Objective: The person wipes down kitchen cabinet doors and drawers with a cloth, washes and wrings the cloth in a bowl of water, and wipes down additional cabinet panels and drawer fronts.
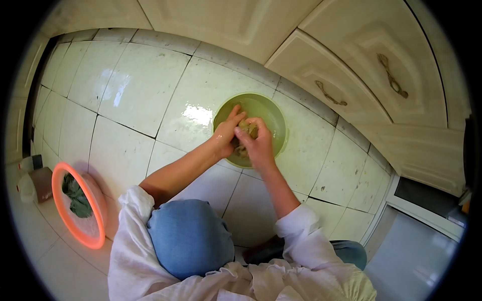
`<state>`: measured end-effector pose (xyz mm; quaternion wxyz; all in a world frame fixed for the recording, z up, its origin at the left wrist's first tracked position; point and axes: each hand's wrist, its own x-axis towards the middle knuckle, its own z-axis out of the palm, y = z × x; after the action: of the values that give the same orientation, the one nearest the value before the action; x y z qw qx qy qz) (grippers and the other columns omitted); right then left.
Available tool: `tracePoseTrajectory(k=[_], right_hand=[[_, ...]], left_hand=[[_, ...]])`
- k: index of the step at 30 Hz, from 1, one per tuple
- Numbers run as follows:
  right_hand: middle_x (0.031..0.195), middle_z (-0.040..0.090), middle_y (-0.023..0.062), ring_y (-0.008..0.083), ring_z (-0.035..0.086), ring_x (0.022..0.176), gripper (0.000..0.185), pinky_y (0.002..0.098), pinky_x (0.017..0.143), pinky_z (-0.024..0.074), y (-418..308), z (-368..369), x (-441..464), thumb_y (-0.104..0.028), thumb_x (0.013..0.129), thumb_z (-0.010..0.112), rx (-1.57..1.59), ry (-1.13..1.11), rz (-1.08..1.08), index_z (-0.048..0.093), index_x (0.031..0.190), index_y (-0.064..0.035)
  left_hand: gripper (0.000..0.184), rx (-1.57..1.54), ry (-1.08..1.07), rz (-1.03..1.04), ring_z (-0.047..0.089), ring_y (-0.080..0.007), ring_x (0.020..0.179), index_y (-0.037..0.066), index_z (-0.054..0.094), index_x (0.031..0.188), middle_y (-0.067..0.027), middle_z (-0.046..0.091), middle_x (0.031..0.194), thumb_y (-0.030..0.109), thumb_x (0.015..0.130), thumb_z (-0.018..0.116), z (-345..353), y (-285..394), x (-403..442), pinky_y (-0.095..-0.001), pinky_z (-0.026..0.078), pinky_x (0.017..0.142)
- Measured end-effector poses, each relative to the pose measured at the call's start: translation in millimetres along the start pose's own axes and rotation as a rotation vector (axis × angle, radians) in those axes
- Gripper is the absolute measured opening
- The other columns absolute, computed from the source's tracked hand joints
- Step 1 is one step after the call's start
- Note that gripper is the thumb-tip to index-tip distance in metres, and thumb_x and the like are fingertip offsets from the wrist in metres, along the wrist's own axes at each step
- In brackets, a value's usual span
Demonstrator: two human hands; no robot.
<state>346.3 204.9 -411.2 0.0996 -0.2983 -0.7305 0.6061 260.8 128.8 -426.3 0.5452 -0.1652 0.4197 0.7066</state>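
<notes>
A light green round basin [281, 113] with water stands on the tiled floor, and both my hands are together over it. My right hand [260, 143] has its fingers and thumb curled around a yellowish-brown lumpy piece [248, 130], whose exact kind I cannot make out. Against its left side lies my left hand [227, 131], fingers stretched out toward the basin's far left rim; part of its palm is hidden by the right hand. More pale brownish pieces [242, 151] show below the hands inside the basin.
At left stands an orange-rimmed basin [102, 220] with dark green leaves [78, 198] in it. Behind it is a plastic jug [36, 185]. Cream cabinets [346, 80] with handles line the far side. My bent knee [191, 238] is close in front.
</notes>
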Motion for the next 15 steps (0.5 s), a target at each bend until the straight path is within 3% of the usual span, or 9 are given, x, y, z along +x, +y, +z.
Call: tracePoseTrajectory(k=[1,5,7,8,10,12,14,15], right_hand=[[0.08,0.059,0.0026,0.008,0.05,0.07,0.022,0.0239,0.06,0.0425,-11,3,-7,-0.014,0.079,0.072,-0.017,-0.017,-0.052,0.056,0.091,-0.0037],[0.07,0.058,0.0009,0.0079,0.049,0.061,0.018,0.0252,0.053,0.0404,-26,17,-21,-0.013,0.081,0.071,-0.02,0.0,-0.065,0.056,0.084,-0.0042],[0.064,0.056,0.0052,0.0142,0.05,0.053,0.017,0.029,0.049,0.0397,-12,23,-16,-0.013,0.082,0.068,-0.153,0.142,-0.334,0.055,0.079,-0.0036],[0.064,0.056,0.0052,0.0142,0.05,0.053,0.017,0.029,0.049,0.0397,-6,24,-13,-0.013,0.082,0.068,-0.151,0.143,-0.331,0.055,0.079,-0.0036],[0.062,0.054,0.0125,0.0258,0.053,0.05,0.017,0.033,0.047,0.0409,2,26,-4,-0.01,0.083,0.065,-0.256,0.316,-0.554,0.052,0.074,-0.0034],[0.063,0.054,0.0144,0.0302,0.053,0.052,0.019,0.0351,0.047,0.0412,8,23,5,-0.012,0.084,0.064,-0.287,0.344,-0.564,0.051,0.072,-0.0035],[0.063,0.055,0.0163,0.0345,0.054,0.054,0.021,0.0373,0.047,0.0415,21,9,17,-0.013,0.085,0.062,-0.309,0.384,-0.567,0.05,0.071,-0.0037],[0.068,0.057,0.0144,0.0341,0.057,0.06,0.018,0.0393,0.051,0.0442,35,-6,22,-0.017,0.085,0.061,-0.451,0.313,-0.393,0.054,0.074,-0.0053]], left_hand=[[0.062,-0.014,-0.009,0.004,0.048,-0.0247,0.114,0.018,0.02,0.147,-0.0118,0.037,0.138,0.022,0.093,0.051,1,1,1,-0.037,0.046,0.088],[0.046,-0.011,-0.14,0.067,0.054,-0.0206,0.097,0.011,0.036,0.135,-0.0091,0.049,0.119,0.019,0.093,0.052,-18,-20,24,-0.0337,0.049,0.079],[0.039,-0.059,-0.077,0.049,0.054,-0.0187,0.093,0.01,0.04,0.129,-0.0081,0.052,0.112,0.018,0.093,0.051,-7,-18,12,-0.033,0.049,0.077],[0.033,-0.11,-0.013,0.034,0.054,-0.0169,0.088,0.008,0.044,0.124,-0.0071,0.054,0.104,0.017,0.093,0.051,-2,-17,7,-0.0323,0.049,0.075],[0.029,-0.063,-0.044,0.051,0.055,-0.017,0.089,0.008,0.047,0.121,-0.0075,0.055,0.102,0.016,0.093,0.05,-18,-26,25,-0.0325,0.05,0.075],[0.026,-0.005,-0.079,0.065,0.055,-0.0172,0.09,0.007,0.049,0.118,-0.0078,0.056,0.1,0.015,0.094,0.048,-18,-27,24,-0.0327,0.05,0.075],[0.024,0.016,0.14,0.009,0.057,-0.0175,0.091,0.006,0.05,0.117,-0.0082,0.057,0.1,0.015,0.095,0.045,10,-13,-8,-0.0313,0.05,0.077],[0.024,0.04,0.142,-0.001,0.057,-0.0175,0.091,0.006,0.05,0.117,-0.0082,0.057,0.1,0.015,0.095,0.045,12,-13,-10,-0.0313,0.05,0.077]])
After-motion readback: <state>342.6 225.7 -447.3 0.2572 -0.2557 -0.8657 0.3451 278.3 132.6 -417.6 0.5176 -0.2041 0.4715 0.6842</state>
